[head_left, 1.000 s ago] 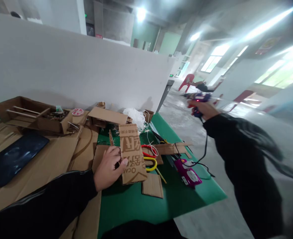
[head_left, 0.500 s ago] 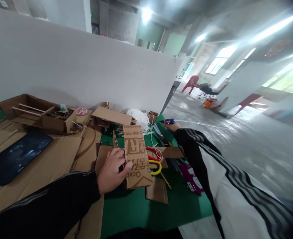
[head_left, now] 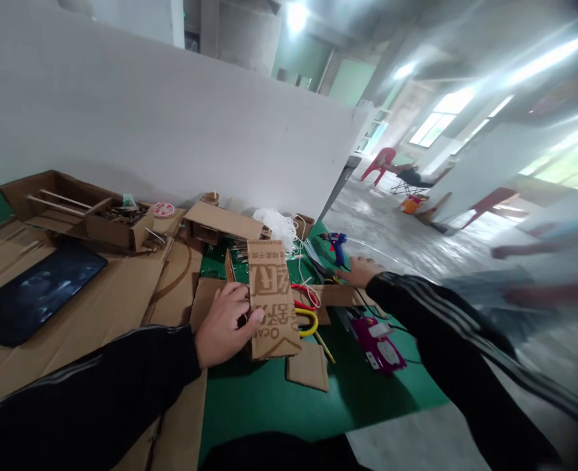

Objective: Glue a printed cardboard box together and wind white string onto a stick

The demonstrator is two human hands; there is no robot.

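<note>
two hands are here. the left hand (head_left: 227, 327) is partly closed, with its thumb on the front of one cardboard piece (head_left: 273, 301) with brown print and its fingers at the left side. that piece is over the green table (head_left: 264, 405), near the middle. the right hand (head_left: 361, 271) is loosely open, just beside one blue glue gun (head_left: 337, 248), and i see nothing in its grip. two loops, one red (head_left: 311, 297) and one yellow (head_left: 314, 322), poke out to the right of the printed piece. one small flat cardboard bit (head_left: 308, 367) lies below them. farther right is one purple power strip (head_left: 380, 345). at the back sits one pile of white string (head_left: 274, 226).
</note>
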